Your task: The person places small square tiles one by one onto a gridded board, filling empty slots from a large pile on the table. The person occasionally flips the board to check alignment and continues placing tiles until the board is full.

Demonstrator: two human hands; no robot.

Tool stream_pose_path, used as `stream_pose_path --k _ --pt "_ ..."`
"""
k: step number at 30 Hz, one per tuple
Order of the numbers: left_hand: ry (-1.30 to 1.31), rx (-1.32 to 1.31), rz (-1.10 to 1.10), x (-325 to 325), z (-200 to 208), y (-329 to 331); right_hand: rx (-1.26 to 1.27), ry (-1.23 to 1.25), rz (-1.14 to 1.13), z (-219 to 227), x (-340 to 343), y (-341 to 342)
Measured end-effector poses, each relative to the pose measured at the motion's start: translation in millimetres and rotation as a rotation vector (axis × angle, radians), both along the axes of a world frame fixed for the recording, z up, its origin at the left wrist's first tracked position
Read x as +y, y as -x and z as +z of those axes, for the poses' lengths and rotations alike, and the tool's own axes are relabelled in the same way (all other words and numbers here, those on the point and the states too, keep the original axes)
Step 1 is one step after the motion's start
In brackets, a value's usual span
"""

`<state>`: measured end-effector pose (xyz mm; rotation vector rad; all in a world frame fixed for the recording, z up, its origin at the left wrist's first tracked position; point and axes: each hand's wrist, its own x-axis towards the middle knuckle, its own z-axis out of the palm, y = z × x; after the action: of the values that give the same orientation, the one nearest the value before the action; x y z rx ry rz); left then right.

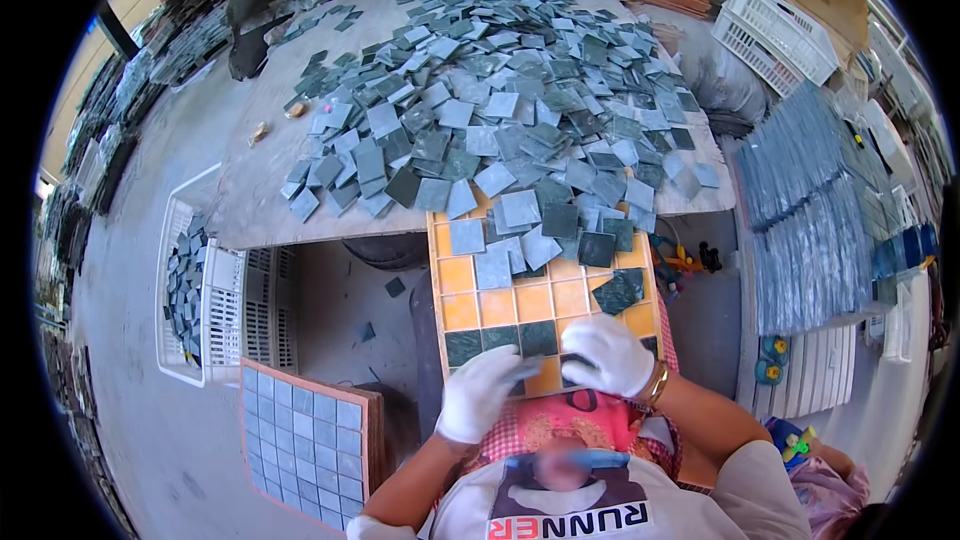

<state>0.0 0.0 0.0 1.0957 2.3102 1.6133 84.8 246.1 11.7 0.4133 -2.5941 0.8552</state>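
We look into what appears to be a tile workshop.
We tell it by the broad worktable (250, 185) heaped with small grey-green tiles (456, 114), and by the yellow gridded tray (460, 312) with tiles set in some of its squares. White plastic crates (222, 315), one holding more tiles, stand at our left on a grey floor (125, 280). We also see a panel of tiles in rows (302, 435) and, at the right, tall stacks of blue-grey sheets (810, 230).

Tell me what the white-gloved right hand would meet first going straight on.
Likely the dark green square tile in the orange gridded tray, just left of the right hand; depth is unclear.
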Motion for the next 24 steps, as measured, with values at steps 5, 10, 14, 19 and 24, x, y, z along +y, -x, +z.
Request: stream_pose_path --k 5,10,14,19,24 --pt "0.167 0.068 0.44 -93.8 15.4 99.0 -0.029 0.026 -0.267 9.8 22.1 52.7" --pt "0.381 0.139 1.093 -278.0 28.6 240.3 -0.25 -0.266 -0.404 35.0 55.5 109.3" --pt "0.313 0.163 0.91 -257.7 49.7 221.8 -0.516 -0.355 -0.357 39.2 69.3 130.6" --pt "0.316 0.222 0.594 -140.6 26.6 133.8 -0.243 -0.244 -0.405 26.9 70.0 103.6" --pt "0.163 -0.148 0.509 -71.2 0.3 63.9 -0.268 -0.15 -0.188 13.7 26.1 38.6"
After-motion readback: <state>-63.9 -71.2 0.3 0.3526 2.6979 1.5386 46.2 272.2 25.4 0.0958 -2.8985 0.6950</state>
